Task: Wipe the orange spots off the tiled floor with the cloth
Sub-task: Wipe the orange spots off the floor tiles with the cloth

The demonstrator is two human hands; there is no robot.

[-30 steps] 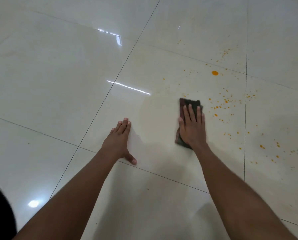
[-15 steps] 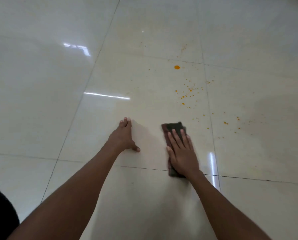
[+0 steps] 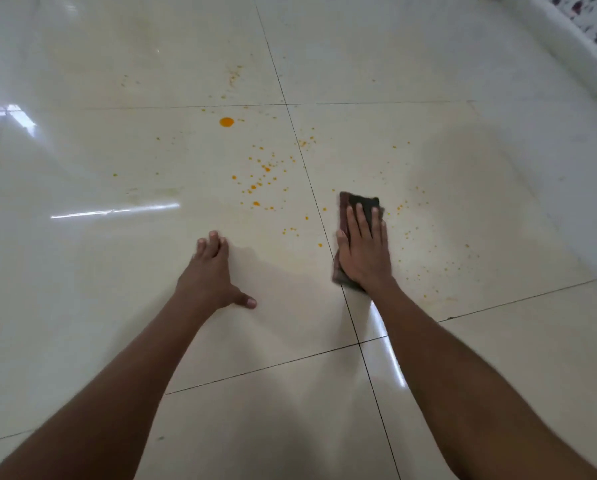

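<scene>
Near the camera, two bare arms are reaching out over the shiny tiled floor [image 3: 82,306]. The person's left hand [image 3: 208,277] is lying flat & open on the tile w/ nothing in it, thumb sticking out to the side; it looks like it is propping the person up. The two hands are well apart, w/ a dark grout line [image 3: 350,313] running between them.

The right hand [image 3: 364,251] is pressing flat on the cloth [image 3: 361,202], fingers spread, not gripping it. The cloth is dark & folded, lying on the tile just right of the grout line, its far end poking out past the fingertips.

Around the cloth, little orange spots [image 3: 262,168] are sitting on both sides: tiny ones to the right, a thicker bunch farther out to the left. Farther still, one big orange blob [image 3: 226,122] is sitting alone, & faint dots are showing past the next line. So most of the job is prob. not done yet.

What could go wrong: the cloth could smear the wet blob wider instead of lifting it, esp. if it is dirty already. Orange could stick in the grout line. The floor looks slick, so the propping hand could slip. A flat palm could slide off the cloth b/c nothing is pinching it.
</scene>
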